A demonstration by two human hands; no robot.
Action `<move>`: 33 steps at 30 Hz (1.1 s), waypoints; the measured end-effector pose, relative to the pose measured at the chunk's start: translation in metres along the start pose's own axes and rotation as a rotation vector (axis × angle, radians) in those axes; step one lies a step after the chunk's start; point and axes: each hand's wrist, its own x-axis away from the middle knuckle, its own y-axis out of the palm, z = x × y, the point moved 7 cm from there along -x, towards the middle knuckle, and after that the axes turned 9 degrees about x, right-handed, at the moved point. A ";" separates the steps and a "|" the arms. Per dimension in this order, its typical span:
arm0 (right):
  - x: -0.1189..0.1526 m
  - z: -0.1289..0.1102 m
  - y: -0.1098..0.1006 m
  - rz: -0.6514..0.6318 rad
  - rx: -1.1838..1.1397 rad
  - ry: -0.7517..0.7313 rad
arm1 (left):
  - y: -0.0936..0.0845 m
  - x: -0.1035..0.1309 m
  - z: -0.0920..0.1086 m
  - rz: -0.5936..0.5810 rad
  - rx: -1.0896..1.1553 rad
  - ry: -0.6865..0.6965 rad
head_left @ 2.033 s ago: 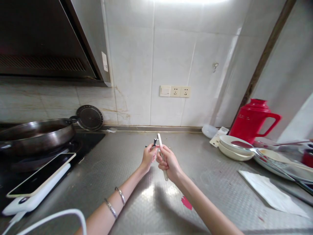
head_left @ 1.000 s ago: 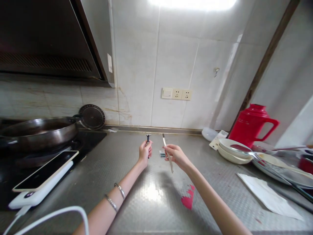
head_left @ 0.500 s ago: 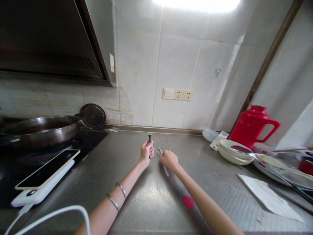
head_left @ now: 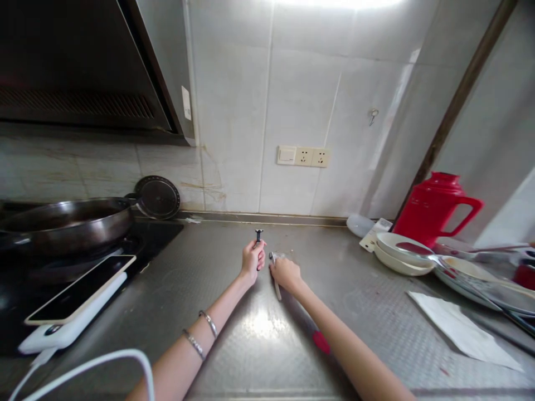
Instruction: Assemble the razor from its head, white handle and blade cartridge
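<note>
My left hand (head_left: pixel 252 260) is closed round the dark handle of a small T-headed tool (head_left: pixel 259 234), held upright above the counter with its metal head up. Just to its right, my right hand (head_left: pixel 286 273) is closed over a slim tool with a pale handle (head_left: pixel 277 291). The metal end of that tool points away from me past the fingers, and its middle is covered by them. Something clear and shiny shows at the counter behind the right knuckles; I cannot make out what it is. Both hands are over the steel counter (head_left: pixel 217 289).
On the left, a pan (head_left: pixel 67 223) sits on the black stove beside a phone (head_left: pixel 81 289) on a white power bank (head_left: pixel 71 331) with a cable. To the right are bowls (head_left: pixel 403 265), a paper sheet (head_left: pixel 462 331) and a red thermos (head_left: pixel 434 209). A tiled wall stands behind.
My right hand has moved slightly left with the pale-handled tool, which now points more straight ahead. My left hand keeps its hold with little movement. The view has shifted slightly.
</note>
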 end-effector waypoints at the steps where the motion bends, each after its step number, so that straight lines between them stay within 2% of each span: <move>1: 0.000 0.000 0.000 -0.005 -0.004 0.000 | 0.000 0.000 -0.001 -0.001 -0.006 -0.003; 7: -0.005 0.010 -0.005 0.005 -0.062 0.005 | 0.000 0.001 -0.007 -0.007 -0.038 -0.027; 13: -0.035 0.053 -0.028 0.069 -0.114 0.015 | -0.005 0.000 -0.014 0.000 -0.101 -0.034; 16: -0.049 0.064 -0.040 0.116 -0.144 -0.079 | -0.007 0.000 -0.017 -0.005 -0.139 -0.046; 19: -0.054 0.056 -0.040 0.126 -0.158 -0.264 | -0.008 0.000 -0.020 -0.018 -0.159 -0.057; 23: -0.047 0.041 -0.023 0.107 -0.106 -0.410 | -0.008 0.000 -0.025 -0.047 -0.155 -0.072; 27: -0.041 0.038 -0.013 0.110 -0.102 -0.438 | -0.007 0.000 -0.027 -0.063 -0.154 -0.082; 33: -0.038 0.040 -0.010 0.093 -0.121 -0.448 | -0.006 0.001 -0.027 -0.068 -0.147 -0.083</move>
